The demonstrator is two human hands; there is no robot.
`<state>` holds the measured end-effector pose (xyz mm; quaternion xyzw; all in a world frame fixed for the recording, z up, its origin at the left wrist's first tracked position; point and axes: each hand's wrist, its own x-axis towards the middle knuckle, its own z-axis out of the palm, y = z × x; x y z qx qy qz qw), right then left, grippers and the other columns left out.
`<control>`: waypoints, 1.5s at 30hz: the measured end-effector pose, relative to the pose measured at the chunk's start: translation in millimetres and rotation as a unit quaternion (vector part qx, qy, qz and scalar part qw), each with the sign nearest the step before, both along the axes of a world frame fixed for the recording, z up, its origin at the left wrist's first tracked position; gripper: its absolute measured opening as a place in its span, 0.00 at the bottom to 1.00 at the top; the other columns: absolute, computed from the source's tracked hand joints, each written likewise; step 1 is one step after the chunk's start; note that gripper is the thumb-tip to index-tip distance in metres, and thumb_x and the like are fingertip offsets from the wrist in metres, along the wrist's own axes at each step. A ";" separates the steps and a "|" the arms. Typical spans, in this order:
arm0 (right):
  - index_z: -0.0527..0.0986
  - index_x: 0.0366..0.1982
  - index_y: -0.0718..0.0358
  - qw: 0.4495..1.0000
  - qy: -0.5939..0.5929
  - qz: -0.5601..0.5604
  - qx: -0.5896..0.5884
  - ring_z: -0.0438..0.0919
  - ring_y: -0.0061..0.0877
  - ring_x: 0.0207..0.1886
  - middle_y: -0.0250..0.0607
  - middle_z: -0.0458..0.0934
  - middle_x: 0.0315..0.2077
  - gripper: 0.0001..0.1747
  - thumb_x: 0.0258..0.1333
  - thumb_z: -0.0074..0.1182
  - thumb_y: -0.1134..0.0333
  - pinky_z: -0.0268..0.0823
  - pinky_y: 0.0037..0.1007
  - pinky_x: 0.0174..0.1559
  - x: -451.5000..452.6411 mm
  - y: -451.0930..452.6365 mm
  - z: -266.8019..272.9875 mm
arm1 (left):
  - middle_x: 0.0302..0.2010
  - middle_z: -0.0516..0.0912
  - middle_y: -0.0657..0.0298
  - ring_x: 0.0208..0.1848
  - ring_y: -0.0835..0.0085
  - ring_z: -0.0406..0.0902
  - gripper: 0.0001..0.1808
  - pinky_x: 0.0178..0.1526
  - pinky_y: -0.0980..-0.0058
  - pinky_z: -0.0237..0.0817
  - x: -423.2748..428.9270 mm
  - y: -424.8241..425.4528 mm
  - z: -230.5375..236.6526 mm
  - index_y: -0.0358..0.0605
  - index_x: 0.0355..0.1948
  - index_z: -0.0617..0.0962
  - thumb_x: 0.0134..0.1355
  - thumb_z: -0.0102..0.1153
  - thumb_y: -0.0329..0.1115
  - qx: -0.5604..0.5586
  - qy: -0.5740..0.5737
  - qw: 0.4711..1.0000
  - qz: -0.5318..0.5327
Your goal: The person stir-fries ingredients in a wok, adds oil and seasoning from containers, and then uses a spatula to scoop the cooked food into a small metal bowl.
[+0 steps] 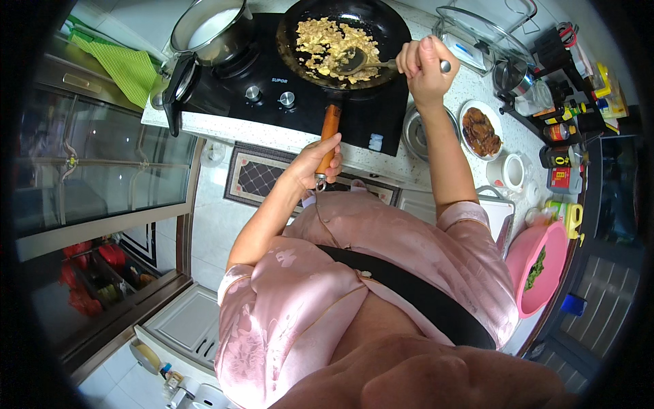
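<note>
My left hand [316,162] is wrapped around the wooden handle [331,122] of a black wok [391,30] on the cooktop. In the wok lies crumbled, scrambled egg [327,41], yellow and lightly browned. My right hand [429,69] grips a metal ladle [380,65] near the end of its handle. The ladle's bowl rests among the egg, towards the near side of the wok.
Left of the wok stands a steel pot [232,36] with white contents, its black handle [176,97] jutting past the counter edge. At right are a plate of browned food [466,110], a white jar [498,173], seasoning bottles [557,132] and a pink basin [554,276] holding greens.
</note>
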<state>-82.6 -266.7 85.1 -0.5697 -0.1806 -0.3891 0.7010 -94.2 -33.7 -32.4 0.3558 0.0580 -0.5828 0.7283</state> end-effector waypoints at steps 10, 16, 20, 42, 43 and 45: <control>0.60 0.13 0.63 1.000 -0.003 -0.010 0.008 0.58 0.16 0.12 0.31 0.60 0.09 0.23 0.65 0.43 0.68 0.52 0.22 0.15 21.5 5.8 5.2 | 0.14 0.68 0.66 0.11 0.79 0.61 0.16 0.12 0.81 0.53 1.1 0.2 0.8 0.49 0.29 0.71 0.66 0.50 0.49 0.000 -0.001 1.000 0.001; 0.58 0.14 0.62 0.999 -0.004 -0.037 -0.031 0.55 0.18 0.10 0.33 0.57 0.08 0.22 0.67 0.37 0.69 0.53 0.24 0.15 56.2 15.4 -0.8 | 0.14 0.67 0.66 0.11 0.79 0.62 0.16 0.12 0.81 0.52 0.5 0.2 -0.1 0.49 0.28 0.70 0.65 0.51 0.49 0.014 0.002 1.000 -0.002; 0.59 0.13 0.62 0.996 -0.038 -0.073 0.024 0.58 0.16 0.11 0.30 0.59 0.08 0.23 0.65 0.43 0.67 0.55 0.22 0.15 71.7 14.5 17.0 | 0.15 0.68 0.66 0.11 0.79 0.61 0.15 0.12 0.80 0.51 0.0 0.4 -0.9 0.50 0.28 0.71 0.65 0.52 0.48 0.017 0.011 1.000 0.001; 0.60 0.13 0.62 1.000 0.001 -0.011 0.003 0.60 0.16 0.12 0.30 0.60 0.10 0.23 0.64 0.45 0.67 0.54 0.22 0.16 53.5 -1.6 9.4 | 0.14 0.67 0.66 0.11 0.79 0.61 0.16 0.12 0.80 0.51 0.7 -1.5 -5.4 0.49 0.28 0.70 0.66 0.50 0.49 0.005 -0.004 1.000 0.000; 0.60 0.13 0.62 1.000 0.000 -0.013 0.003 0.60 0.16 0.12 0.30 0.60 0.10 0.23 0.64 0.45 0.67 0.54 0.22 0.16 56.3 0.7 8.5 | 0.14 0.67 0.66 0.11 0.79 0.61 0.16 0.12 0.80 0.51 1.3 -2.3 -4.6 0.49 0.28 0.70 0.66 0.50 0.49 0.005 -0.005 1.000 -0.002; 0.61 0.13 0.62 0.999 -0.018 -0.028 0.028 0.60 0.16 0.12 0.30 0.60 0.10 0.23 0.64 0.46 0.66 0.54 0.22 0.16 65.7 8.0 1.2 | 0.14 0.68 0.66 0.11 0.79 0.61 0.16 0.12 0.80 0.52 0.9 -1.5 -2.7 0.49 0.28 0.70 0.66 0.50 0.49 0.009 -0.004 1.000 -0.003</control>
